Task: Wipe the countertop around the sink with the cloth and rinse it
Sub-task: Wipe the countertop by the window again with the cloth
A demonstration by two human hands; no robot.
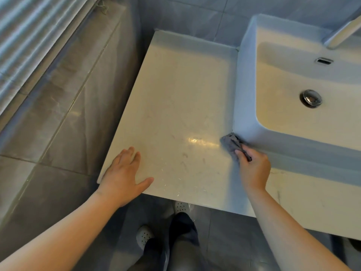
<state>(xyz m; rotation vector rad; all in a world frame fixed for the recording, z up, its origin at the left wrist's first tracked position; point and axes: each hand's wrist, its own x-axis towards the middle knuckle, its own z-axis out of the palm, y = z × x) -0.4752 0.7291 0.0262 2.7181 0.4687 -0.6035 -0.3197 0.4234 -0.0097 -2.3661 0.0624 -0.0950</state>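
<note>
A cream countertop (pixel 175 90) stretches left of a white vessel sink (pixel 246 106) with a metal drain plug (pixel 310 98). My right hand (pixel 254 169) grips a small grey cloth (pixel 231 143) and presses it on the counter against the sink's front left corner. My left hand (pixel 123 178) lies flat near the counter's front left corner, fingers apart, holding nothing. The tap (pixel 343 32) shows only partly at the top right.
Grey tiled wall (pixel 185 14) behind the counter and a grey tiled ledge (pixel 58 94) on the left under window blinds (pixel 29 36). My feet in perforated slippers (pixel 144 235) stand on the dark floor below the counter's front edge.
</note>
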